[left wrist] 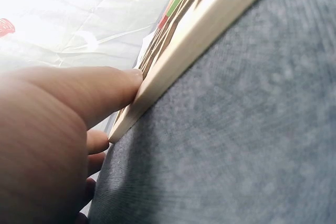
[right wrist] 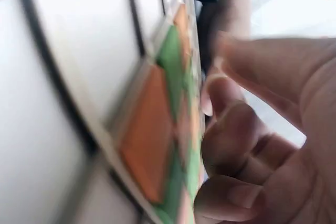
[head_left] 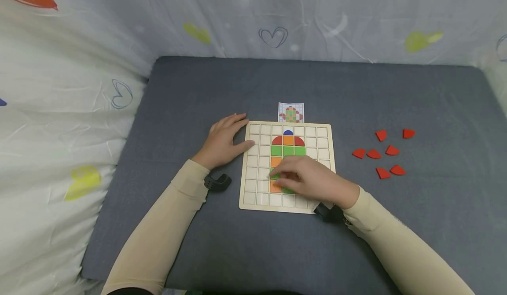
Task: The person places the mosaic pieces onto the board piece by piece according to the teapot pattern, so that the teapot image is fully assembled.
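A wooden grid board (head_left: 251, 198) lies on the table, with a column of orange, green, red and blue pieces in its middle cells. My left hand (head_left: 225, 141) rests at its upper left corner, fingers extended. In the left wrist view, the thumb (left wrist: 113, 90) touches the board's rim (left wrist: 184, 45). Over the lower middle of the board is my right hand (head_left: 306, 178), fingers bent and thumb close to them. An orange square (right wrist: 149, 135) and green pieces show beside it in the right wrist view. Whether anything sits between those fingertips is hidden.
Several red quarter-round pieces (head_left: 373, 154) lie scattered on the dark grey table (head_left: 435, 215) right of the board. A small printed pattern card (head_left: 291, 112) touches the board's far edge. Printed white curtains (head_left: 237, 17) hang behind and to the left.
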The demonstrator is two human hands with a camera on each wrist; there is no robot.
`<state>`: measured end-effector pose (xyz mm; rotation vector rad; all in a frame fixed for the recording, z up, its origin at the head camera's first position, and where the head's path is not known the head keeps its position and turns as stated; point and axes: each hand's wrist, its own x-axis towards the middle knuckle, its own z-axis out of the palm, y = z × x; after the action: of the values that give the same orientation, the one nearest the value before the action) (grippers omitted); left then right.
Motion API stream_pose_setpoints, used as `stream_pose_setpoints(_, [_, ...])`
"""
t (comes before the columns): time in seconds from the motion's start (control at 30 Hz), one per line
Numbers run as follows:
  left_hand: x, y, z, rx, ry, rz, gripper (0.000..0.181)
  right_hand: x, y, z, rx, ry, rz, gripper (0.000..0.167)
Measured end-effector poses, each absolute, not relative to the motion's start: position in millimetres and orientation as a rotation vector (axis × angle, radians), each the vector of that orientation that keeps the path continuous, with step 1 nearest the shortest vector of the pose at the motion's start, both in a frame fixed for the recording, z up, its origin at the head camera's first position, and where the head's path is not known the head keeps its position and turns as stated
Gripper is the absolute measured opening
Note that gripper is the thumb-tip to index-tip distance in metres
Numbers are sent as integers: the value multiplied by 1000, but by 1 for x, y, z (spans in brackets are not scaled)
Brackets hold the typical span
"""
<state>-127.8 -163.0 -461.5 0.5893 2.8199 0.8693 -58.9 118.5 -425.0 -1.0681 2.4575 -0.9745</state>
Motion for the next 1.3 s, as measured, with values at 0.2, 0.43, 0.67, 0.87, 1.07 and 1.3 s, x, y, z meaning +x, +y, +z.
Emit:
stream_pose_setpoints(0.2, [-126, -163, -462, 589, 2808, 888, 71, -69, 141, -420, -908, 2549, -1013, 16])
stream_pose_setpoints(0.43, [-126, -163, -460, 587, 2806, 887, 70, -86, 177, -414, -707, 2701, -930, 17])
stream_pose_setpoints(0.67, [-127, -162, -461, 583, 2806, 873, 71, -92, 216, -397, -515, 2818, -873, 20])
stream_pose_setpoints(0.87, [-127, -162, -460, 572, 2806, 875, 71, -96, 251, -387, -314, 2810, -816, 27])
stream_pose_setpoints(1.07, [-128, -160, -461, 593, 2804, 864, 71, -97, 277, -392, -279, 2809, -737, 31])
stream_pose_setpoints(1.3, [-126, -161, -461, 573, 2813, 864, 71, -95, 285, -401, -347, 2697, -688, 37])
